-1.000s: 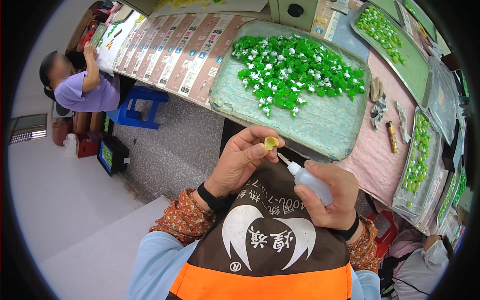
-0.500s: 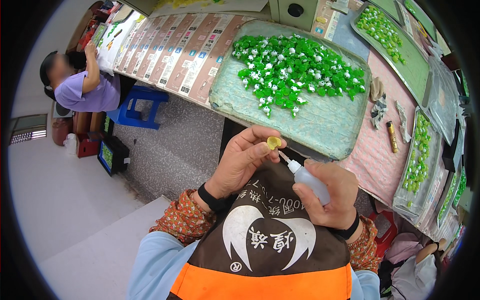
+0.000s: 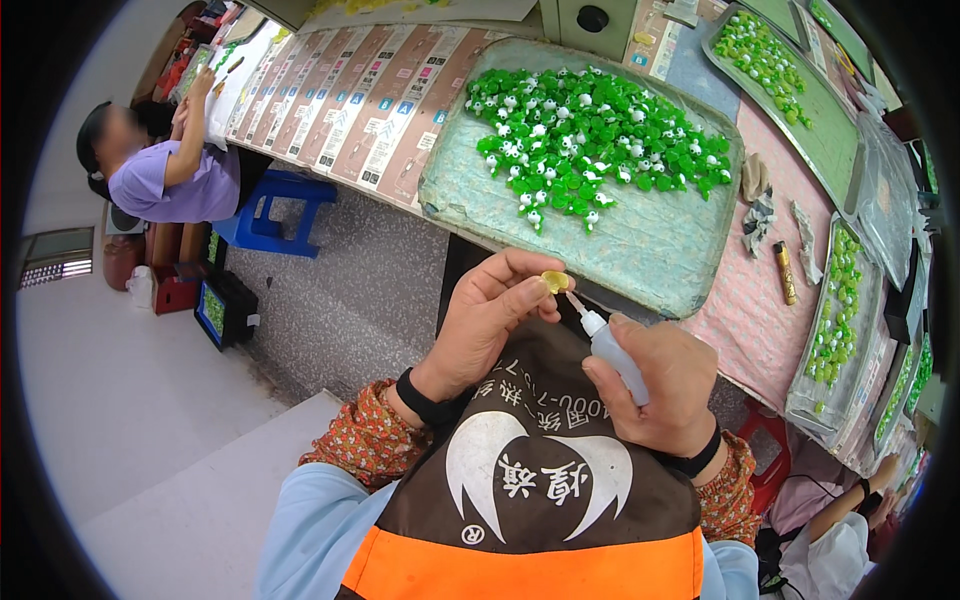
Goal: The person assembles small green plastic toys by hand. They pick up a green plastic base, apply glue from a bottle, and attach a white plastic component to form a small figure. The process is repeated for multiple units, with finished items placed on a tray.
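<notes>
Between the thumb and fingers of my left hand (image 3: 495,315) is a small yellow plastic piece (image 3: 555,281), cup-like in shape. My right hand (image 3: 665,380) is wrapped round a translucent squeeze bottle (image 3: 615,355) with a white cap and a thin nozzle. The nozzle tip points up and left, right by the yellow piece; whether it touches I cannot tell. Just beyond both hands, a large tray (image 3: 650,255) carries a heap of small green pieces (image 3: 590,130), many with white round parts that have dark dots.
A gold marker-like tube (image 3: 784,273) and crumpled scraps (image 3: 757,215) lie on the pink cloth at right. More trays (image 3: 800,405) of green and yellow-green pieces stand there. A co-worker in purple (image 3: 180,180) sits far left near a blue stool (image 3: 280,215); another person (image 3: 835,545) is at lower right.
The yellow piece has turned and risen slightly in my left hand. My right hand's bottle has tilted, its nozzle now closer to the piece's side. The co-worker at left has raised a hand.
</notes>
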A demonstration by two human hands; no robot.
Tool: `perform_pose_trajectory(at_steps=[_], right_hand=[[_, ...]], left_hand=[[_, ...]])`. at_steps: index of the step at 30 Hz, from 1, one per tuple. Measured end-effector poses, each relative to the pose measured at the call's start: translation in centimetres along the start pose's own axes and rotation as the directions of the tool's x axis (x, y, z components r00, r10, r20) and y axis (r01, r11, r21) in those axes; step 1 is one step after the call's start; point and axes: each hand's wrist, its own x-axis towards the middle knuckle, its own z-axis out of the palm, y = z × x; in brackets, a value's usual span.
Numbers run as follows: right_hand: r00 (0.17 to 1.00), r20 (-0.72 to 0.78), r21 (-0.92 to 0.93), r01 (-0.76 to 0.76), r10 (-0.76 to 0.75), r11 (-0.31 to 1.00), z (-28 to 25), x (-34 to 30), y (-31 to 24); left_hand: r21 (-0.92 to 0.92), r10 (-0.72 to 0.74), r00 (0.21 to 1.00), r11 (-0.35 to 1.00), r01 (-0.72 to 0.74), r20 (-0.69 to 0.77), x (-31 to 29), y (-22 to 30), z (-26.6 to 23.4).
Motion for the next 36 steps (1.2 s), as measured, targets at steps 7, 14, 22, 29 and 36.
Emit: perform_pose_trajectory(at_steps=[7,14,22,29,36], right_hand=[[1.0,0.022,-0.024,0.015,-0.014,1.0,0.0,-0.2,-0.1],[1.0,0.008,-0.054,-0.003,0.004,0.999,-0.1,-0.3,0.1],[0.962,-0.139,0.176,-0.21,0.235,0.962,-1.2,-0.9,0.2],[0.672,-0.132,0.624,-0.515,0.728,0.588,-3.8,-2.9,1.8],[0.619,-0.272,0.563,-0.518,0.736,0.644,-4.9,-4.1,5.4]], left_hand=[[0.05,-0.019,0.999,0.999,0.021,-0.032,-0.1,0.4,0.4],[0.102,-0.044,0.997,0.993,0.051,-0.068,-0.2,0.7,0.6],[0.099,-0.081,0.994,0.991,0.088,-0.078,-0.3,0.8,0.4],[0.054,-0.08,0.997,0.995,0.081,-0.02,-0.1,0.8,0.3],[-0.071,-0.101,0.992,0.992,0.106,0.075,0.1,0.5,0.0]])
